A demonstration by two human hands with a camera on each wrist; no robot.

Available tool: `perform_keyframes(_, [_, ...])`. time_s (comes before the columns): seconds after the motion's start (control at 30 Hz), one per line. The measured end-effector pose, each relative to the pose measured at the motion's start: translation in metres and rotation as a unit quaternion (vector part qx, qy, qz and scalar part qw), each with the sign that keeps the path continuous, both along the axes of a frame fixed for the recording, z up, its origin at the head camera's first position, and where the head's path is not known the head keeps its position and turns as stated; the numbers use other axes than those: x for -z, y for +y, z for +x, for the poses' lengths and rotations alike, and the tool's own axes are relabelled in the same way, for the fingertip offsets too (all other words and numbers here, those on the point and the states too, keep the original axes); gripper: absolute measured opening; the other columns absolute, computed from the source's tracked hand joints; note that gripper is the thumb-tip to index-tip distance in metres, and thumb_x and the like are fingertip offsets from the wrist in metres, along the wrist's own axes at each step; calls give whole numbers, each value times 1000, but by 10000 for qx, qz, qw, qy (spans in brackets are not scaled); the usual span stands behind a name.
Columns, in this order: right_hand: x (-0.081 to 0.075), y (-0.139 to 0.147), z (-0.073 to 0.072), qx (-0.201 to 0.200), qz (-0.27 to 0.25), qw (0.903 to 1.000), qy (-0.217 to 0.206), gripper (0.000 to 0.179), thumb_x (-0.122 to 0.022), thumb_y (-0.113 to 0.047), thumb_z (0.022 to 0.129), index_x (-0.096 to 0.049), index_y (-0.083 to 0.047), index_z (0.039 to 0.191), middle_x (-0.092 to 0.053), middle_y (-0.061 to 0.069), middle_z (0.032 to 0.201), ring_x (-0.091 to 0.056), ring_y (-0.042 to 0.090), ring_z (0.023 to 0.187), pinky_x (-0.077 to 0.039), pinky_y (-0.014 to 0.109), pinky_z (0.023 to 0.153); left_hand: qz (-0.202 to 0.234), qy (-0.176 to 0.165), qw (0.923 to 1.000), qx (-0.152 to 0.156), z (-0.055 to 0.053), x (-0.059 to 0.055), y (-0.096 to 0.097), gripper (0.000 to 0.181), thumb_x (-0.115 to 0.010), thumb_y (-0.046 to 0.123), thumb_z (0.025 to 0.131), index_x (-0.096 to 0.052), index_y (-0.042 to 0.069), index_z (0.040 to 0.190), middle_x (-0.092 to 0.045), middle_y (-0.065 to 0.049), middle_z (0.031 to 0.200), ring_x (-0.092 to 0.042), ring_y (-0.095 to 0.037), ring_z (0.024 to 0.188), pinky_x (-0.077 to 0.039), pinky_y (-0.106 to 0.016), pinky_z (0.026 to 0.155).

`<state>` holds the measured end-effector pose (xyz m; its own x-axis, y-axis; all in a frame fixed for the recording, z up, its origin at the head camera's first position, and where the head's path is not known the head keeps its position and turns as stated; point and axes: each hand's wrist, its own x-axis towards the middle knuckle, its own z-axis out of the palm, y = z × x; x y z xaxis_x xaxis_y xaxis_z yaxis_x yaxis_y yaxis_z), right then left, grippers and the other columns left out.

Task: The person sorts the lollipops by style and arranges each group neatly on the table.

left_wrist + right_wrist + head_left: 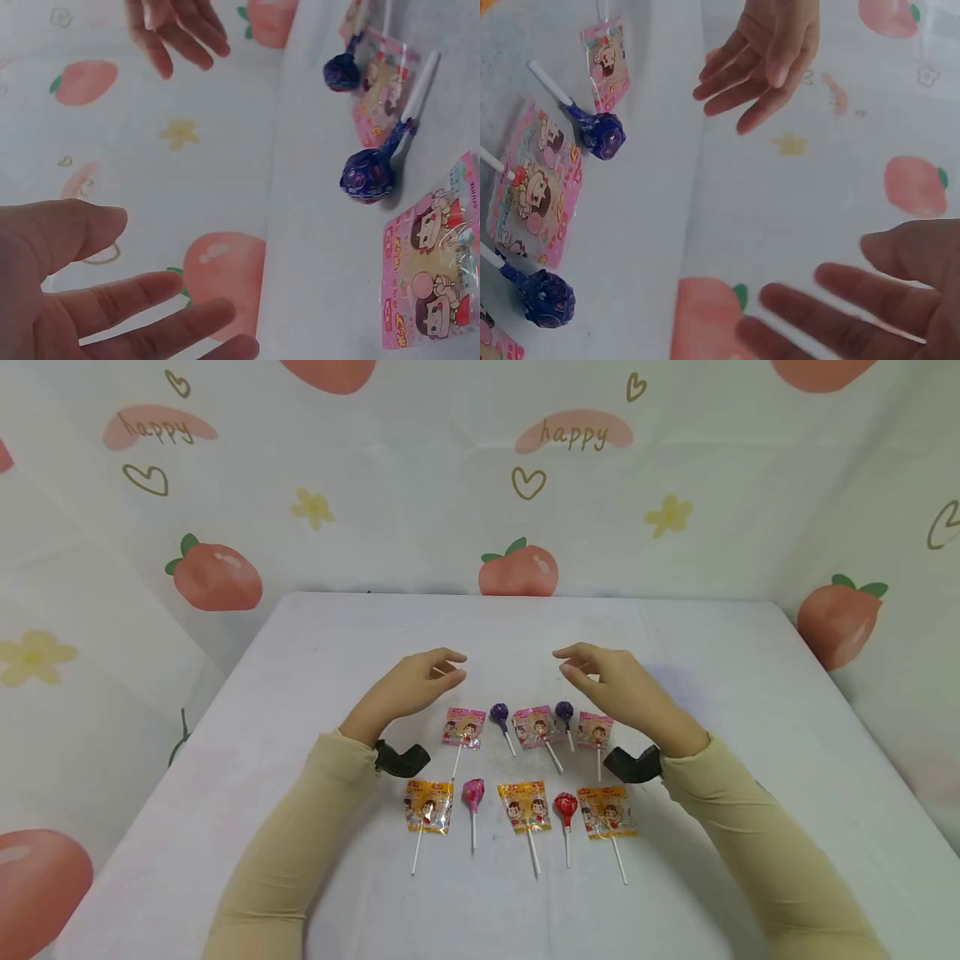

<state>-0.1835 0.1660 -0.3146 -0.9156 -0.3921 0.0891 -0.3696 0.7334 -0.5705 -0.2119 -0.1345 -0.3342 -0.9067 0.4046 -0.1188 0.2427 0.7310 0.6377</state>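
Note:
Both hands hover over the far row of lollipops, fingers loosely extended and holding nothing. My left hand [417, 683] is above a pink-wrapped flat lollipop [464, 727] at the row's left end. Over the right end, my right hand [611, 683] is nearest another pink flat lollipop [595, 730]. Between these lie a purple ball lollipop [499, 714], a third pink flat lollipop [534, 727] and a second purple ball lollipop [564, 712]. In the left wrist view, thumb and fingers [142, 296] are spread apart; the right wrist view shows the right fingers [840, 315] likewise.
A nearer row holds orange-wrapped flat lollipops [428, 807], a pink ball lollipop [473, 793] and a red ball lollipop [566, 807], sticks toward the person. All lie on a white-covered table [360, 627]. Behind it hangs a peach-printed cloth [420, 527]. Black straps sit at both wrists.

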Motion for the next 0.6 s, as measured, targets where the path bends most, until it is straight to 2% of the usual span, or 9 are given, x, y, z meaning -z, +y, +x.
perform_keyframes(0.17, [5, 4, -23, -200, -988, 9945, -291, 30, -51, -24, 102, -62, -9, 125, -68, 13, 115, -64, 28, 108, -46, 50, 96, 670, -283, 9973, -83, -7, 4, -11, 39, -51, 36, 100, -55, 17, 134, -62, -14, 125, -58, -31, 116, -44, -52, 97])
perform_keyframes(0.27, [14, 3, -39, -451, -1614, 9831, -743, 30, -51, -21, 102, -61, -3, 124, -66, 20, 116, -62, 29, 108, -45, 46, 99, 1001, -590, 9932, -85, -11, 10, -14, 39, -53, 32, 99, -55, 12, 133, -63, -16, 122, -60, -32, 113, -43, -52, 98])
perform_keyframes(0.37, [26, 2, -54, -645, -1941, 9702, -1300, 33, -51, -19, 101, -58, -1, 127, -62, 24, 121, -60, 32, 111, -46, 44, 98, 1066, -790, 9911, -96, -13, 16, -16, 41, -58, 27, 97, -55, 8, 133, -63, -16, 121, -58, -32, 114, -42, -51, 98])
perform_keyframes(0.43, [33, 0, -62, -763, -1933, 9634, -1691, 36, -52, -19, 100, -55, 1, 130, -58, 25, 126, -58, 34, 114, -44, 45, 99, 1014, -872, 9910, -78, -13, 21, -18, 42, -61, 26, 96, -55, 7, 133, -63, -15, 120, -56, -31, 115, -43, -49, 97])
perform_keyframes(0.6, [47, -3, -74, -1101, -1288, 9542, -2467, 44, -59, -21, 96, -52, -1, 135, -54, 20, 135, -52, 31, 123, -39, 50, 104, 799, -1079, 9909, -80, -16, 30, -18, 44, -68, 21, 90, -57, 7, 131, -62, -15, 120, -56, -29, 112, -46, -41, 90])
